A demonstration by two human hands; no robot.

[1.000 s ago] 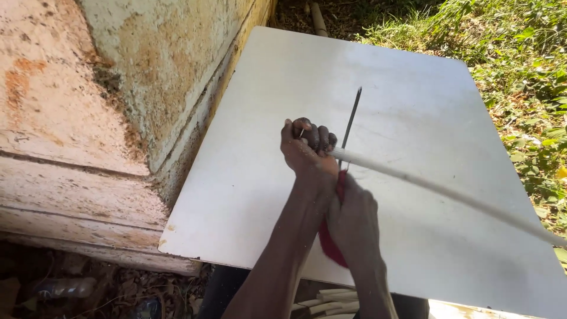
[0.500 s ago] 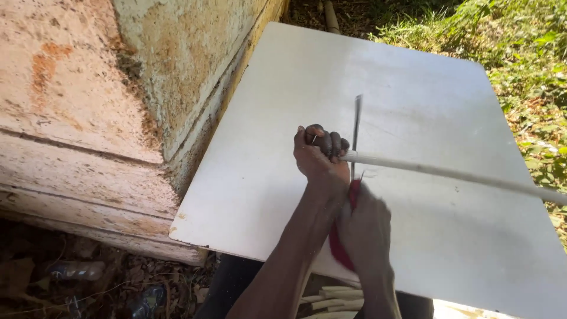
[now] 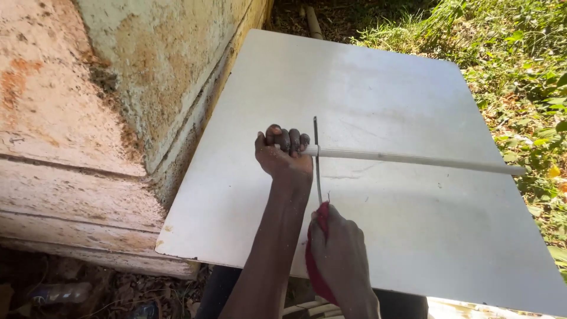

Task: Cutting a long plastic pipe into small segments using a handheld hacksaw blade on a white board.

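Note:
A long thin white pipe (image 3: 413, 158) lies across a large white board (image 3: 378, 88), running from the middle out past the right edge. My left hand (image 3: 282, 155) is closed around the pipe's left end and presses it down on the board. My right hand (image 3: 339, 260) grips a red cloth-wrapped handle (image 3: 313, 266) of a thin dark saw blade (image 3: 317, 159). The blade stands across the pipe just to the right of my left hand's fingers, touching it.
A weathered, stained concrete wall (image 3: 106, 88) and stepped ledge (image 3: 65, 230) run along the board's left side. Grass and leafy plants (image 3: 520, 59) border the right side. Dirt and litter lie at the lower left below the ledge.
The pipe has turned from slanting down to the right to nearly level. The blade has been drawn back toward me across the pipe, and the camera view has shifted.

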